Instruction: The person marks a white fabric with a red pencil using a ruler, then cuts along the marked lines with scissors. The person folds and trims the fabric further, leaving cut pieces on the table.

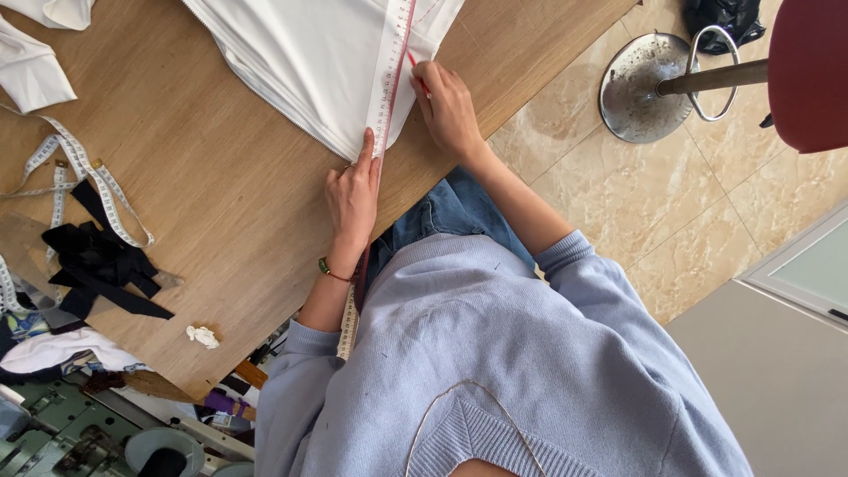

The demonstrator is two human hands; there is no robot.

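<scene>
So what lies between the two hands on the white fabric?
In the head view, only the clear ruler on the white fabric separates left hand from right hand.

Left hand (pixel 352 196) pins ruler (pixel 389 75) on white fabric (pixel 305 53); right hand (pixel 448 108) holds red pencil (pixel 416 72).

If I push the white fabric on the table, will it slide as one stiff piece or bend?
The white fabric would probably bunch: it lies thin with soft folds. The left hand presses a ruler on it, perhaps against slipping on the smooth wooden table.
</scene>
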